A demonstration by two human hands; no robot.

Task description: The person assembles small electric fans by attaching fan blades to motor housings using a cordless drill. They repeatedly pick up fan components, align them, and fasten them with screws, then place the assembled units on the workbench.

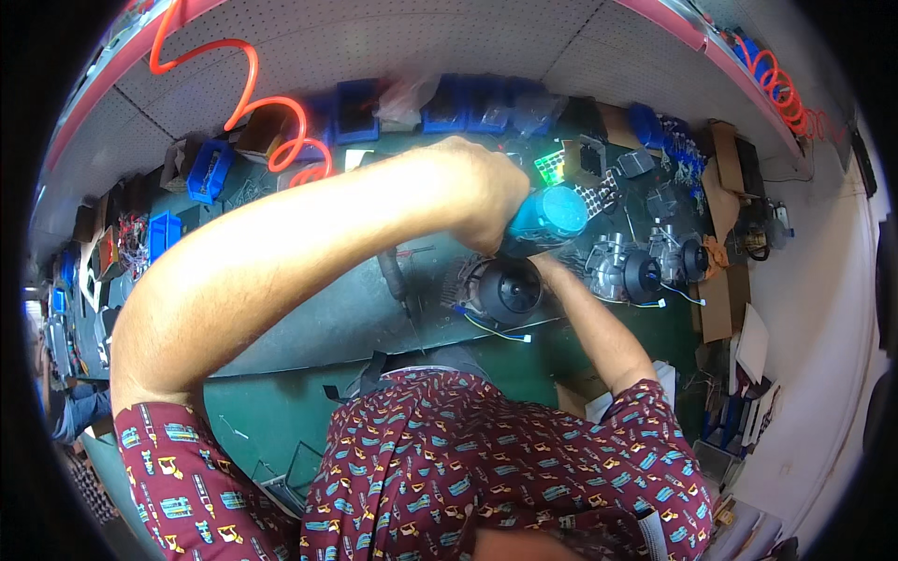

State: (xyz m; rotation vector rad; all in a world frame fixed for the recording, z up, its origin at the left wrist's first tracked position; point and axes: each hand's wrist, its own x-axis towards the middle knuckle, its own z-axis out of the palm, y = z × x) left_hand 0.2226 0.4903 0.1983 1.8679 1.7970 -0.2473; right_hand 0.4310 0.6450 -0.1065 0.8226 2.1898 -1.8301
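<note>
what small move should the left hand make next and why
Perhaps ease the teal tool slightly aside: the left hand grips it near the metal-and-black unit, and it hides most of the right hand, so that hand's grip can't be seen.

One wide fisheye view looks steeply down and forward from the wearer's head, its dark rim round and straight edges bowed. It sits close: the patterned shirt (430, 449) fills six o'clock, the left arm (271, 243) looms from eight, the left hand (482, 187) lies above centre toward one, the worktop (299, 323) spans the middle, and a perforated panel (458, 37) arches across twelve.
</note>
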